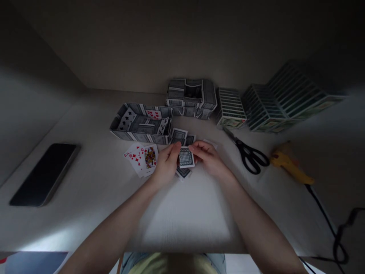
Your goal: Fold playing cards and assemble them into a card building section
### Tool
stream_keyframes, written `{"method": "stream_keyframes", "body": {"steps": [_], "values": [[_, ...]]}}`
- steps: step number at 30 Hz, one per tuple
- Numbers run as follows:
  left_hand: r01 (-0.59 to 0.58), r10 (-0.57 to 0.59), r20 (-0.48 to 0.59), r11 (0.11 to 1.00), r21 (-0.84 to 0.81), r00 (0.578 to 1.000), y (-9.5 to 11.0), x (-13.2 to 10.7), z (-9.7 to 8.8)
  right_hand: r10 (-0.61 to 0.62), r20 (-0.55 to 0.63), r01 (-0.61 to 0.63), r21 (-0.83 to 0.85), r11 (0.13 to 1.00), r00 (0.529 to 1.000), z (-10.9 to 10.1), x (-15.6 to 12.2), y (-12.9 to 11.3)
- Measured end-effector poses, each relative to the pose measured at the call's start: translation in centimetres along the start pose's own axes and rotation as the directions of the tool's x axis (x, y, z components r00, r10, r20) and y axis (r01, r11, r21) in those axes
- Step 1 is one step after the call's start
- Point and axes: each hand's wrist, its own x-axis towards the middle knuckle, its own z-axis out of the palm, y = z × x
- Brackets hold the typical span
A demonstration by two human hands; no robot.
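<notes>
A playing card [186, 157], patterned back up, is held between my two hands over the table. My left hand [167, 163] pinches its left edge, and my right hand [208, 156] grips the upper right corner. Whether it is one card or a few stacked together I cannot tell. Loose face-down cards [184, 173] lie beneath and just behind my hands. Left of my left hand, several red-suited cards [142, 159] are spread face up. Behind them stands an open box made of playing cards [137, 135], some card faces showing inside.
A bigger card-built structure [178, 93] stands by the back wall. Right of it are several packs of cards [231, 106] in rows. Black-handled scissors [249, 154] and a yellow glue gun [293, 167] with a black cord lie at right. A phone [44, 175] rests at left.
</notes>
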Motion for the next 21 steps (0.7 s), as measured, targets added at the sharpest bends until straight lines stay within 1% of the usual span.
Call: {"method": "stream_keyframes", "body": {"steps": [4, 7, 15, 19, 21], "values": [[-0.077, 0.077, 0.005, 0.986, 0.145, 0.997, -0.19, 0.21, -0.23, 0.023, -0.024, -0.023, 0.025, 0.999, 0.999, 0.04, -0.01, 0.02], [-0.117, 0.116, 0.019, 0.977, 0.177, 0.993, -0.26, 0.20, -0.38, 0.047, -0.025, -0.046, 0.069, 0.997, 0.999, 0.10, 0.00, 0.06], [-0.113, 0.111, 0.019, 0.982, 0.150, 0.994, -0.21, -0.34, -0.50, 0.136, 0.028, -0.139, 0.141, 0.980, 0.990, 0.31, -0.13, 0.02], [-0.096, 0.094, 0.024, 0.991, 0.097, 0.995, 0.27, -0.57, -0.33, 0.131, 0.079, -0.144, 0.180, 0.973, 0.988, 0.26, -0.23, -0.07], [-0.069, 0.068, 0.027, 0.996, 0.061, 0.997, 0.52, -0.49, -0.28, 0.127, 0.092, -0.142, 0.191, 0.971, 0.988, 0.24, -0.25, -0.08]]}}
